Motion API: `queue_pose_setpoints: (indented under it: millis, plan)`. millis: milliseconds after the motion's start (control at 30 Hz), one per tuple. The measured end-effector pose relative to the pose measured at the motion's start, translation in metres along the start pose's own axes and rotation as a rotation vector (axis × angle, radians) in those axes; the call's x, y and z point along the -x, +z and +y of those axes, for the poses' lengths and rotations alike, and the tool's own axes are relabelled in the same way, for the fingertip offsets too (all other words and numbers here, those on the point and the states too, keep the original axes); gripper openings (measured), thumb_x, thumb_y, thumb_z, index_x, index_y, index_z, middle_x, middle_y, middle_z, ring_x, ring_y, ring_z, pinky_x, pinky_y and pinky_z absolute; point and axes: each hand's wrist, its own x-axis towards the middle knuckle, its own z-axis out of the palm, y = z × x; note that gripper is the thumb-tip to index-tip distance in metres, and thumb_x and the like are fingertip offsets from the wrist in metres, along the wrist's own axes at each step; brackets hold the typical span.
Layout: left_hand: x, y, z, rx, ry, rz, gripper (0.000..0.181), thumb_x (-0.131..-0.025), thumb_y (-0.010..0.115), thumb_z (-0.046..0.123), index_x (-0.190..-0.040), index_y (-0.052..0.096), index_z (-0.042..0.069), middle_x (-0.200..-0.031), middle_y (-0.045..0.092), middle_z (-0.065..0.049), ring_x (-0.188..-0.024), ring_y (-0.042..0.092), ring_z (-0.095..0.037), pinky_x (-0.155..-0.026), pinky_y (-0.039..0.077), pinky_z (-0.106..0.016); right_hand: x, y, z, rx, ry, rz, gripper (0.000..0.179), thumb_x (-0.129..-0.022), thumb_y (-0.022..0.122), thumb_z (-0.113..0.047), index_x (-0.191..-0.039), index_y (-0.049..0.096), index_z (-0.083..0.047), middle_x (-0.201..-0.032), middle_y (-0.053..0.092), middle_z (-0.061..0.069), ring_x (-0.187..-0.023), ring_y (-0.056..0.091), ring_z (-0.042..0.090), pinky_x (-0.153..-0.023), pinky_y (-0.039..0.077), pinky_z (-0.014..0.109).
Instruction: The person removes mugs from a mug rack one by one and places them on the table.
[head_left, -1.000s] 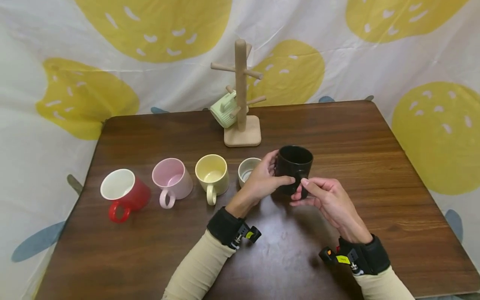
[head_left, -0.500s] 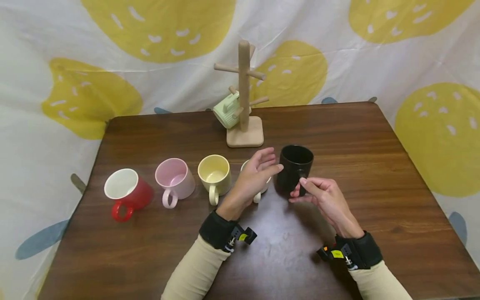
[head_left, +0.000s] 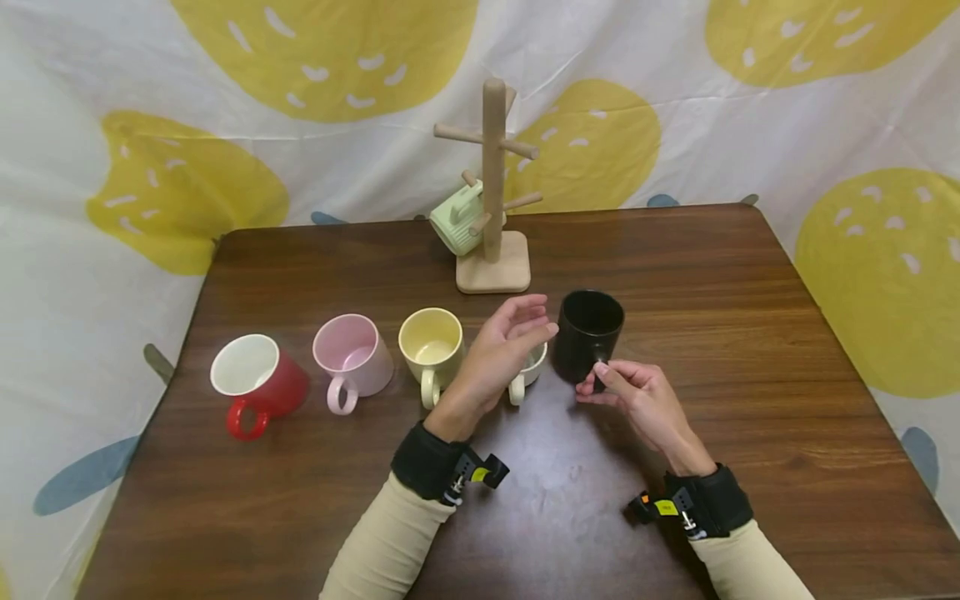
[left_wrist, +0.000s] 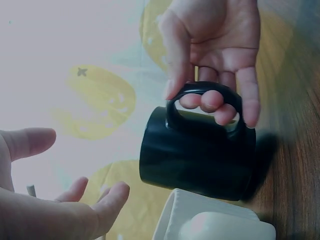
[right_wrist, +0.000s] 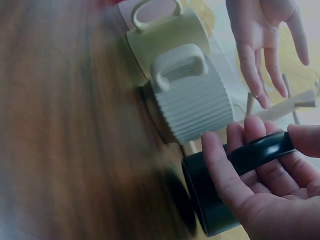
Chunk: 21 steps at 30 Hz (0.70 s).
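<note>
My right hand holds a black mug upright by its handle, which faces me. In the left wrist view, several fingertips pass through the handle, and the thumb lies at its side. To the mug's left is my left hand, its fingers extended and holding nothing, thumb tip close to the mug's wall. Beneath that hand stands a white mug, partly hidden by it. The right wrist view shows the white mug's ribbed side right beside the black one.
A yellow mug, a pink mug and a red mug continue the row leftward on the wooden table. Behind stands a wooden mug rack with a pale green mug on a lower left peg.
My left hand has let go of the black mug and drawn back left, uncovering the white mug's handle. My right hand keeps its hold on the black mug's handle.
</note>
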Motion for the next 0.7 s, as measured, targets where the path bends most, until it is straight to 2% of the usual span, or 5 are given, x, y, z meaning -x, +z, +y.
queue_pose_setpoints:
  millis: [167, 367, 567, 700]
  plan:
    - [0.000, 0.000, -0.002, 0.036, -0.011, -0.017, 0.042, -0.089, 0.061, 0.011, -0.129, 0.050, 0.002, -0.129, 0.054, -0.019, -0.115, 0.055, -0.023, -0.105, 0.041, -0.042, 0.003, 0.001, 0.003, -0.052, -0.011, -0.014, 0.043, -0.096, 0.052, -0.009, -0.100, 0.045, 0.033, -0.083, 0.068, 0.006, -0.084, 0.067, 0.022, -0.082, 0.058, 0.036]
    - [0.001, 0.000, -0.002, 0.053, -0.005, -0.017, 0.040, -0.090, 0.059, 0.011, -0.128, 0.050, 0.001, -0.128, 0.055, -0.020, -0.119, 0.052, -0.028, -0.104, 0.040, -0.042, 0.005, 0.002, 0.006, -0.025, 0.008, -0.007, 0.040, -0.096, 0.053, -0.011, -0.100, 0.050, 0.029, -0.085, 0.069, 0.006, -0.086, 0.068, 0.024, -0.082, 0.058, 0.034]
    - [0.002, -0.003, -0.001, 0.048, -0.012, 0.003, 0.040, -0.090, 0.060, 0.013, -0.127, 0.052, 0.003, -0.126, 0.056, -0.018, -0.115, 0.054, -0.024, -0.104, 0.040, -0.044, 0.008, 0.003, 0.010, -0.037, 0.024, 0.003, 0.043, -0.096, 0.053, -0.011, -0.103, 0.047, 0.031, -0.087, 0.072, 0.006, -0.088, 0.068, 0.025, -0.084, 0.057, 0.034]
    - [0.000, -0.007, 0.003, 0.082, -0.010, 0.011, 0.039, -0.090, 0.059, 0.010, -0.128, 0.051, 0.001, -0.125, 0.054, -0.018, -0.113, 0.053, -0.023, -0.105, 0.041, -0.046, 0.009, 0.005, 0.012, -0.034, 0.027, 0.008, 0.041, -0.095, 0.054, -0.010, -0.104, 0.050, 0.030, -0.090, 0.074, 0.007, -0.091, 0.067, 0.027, -0.084, 0.057, 0.033]
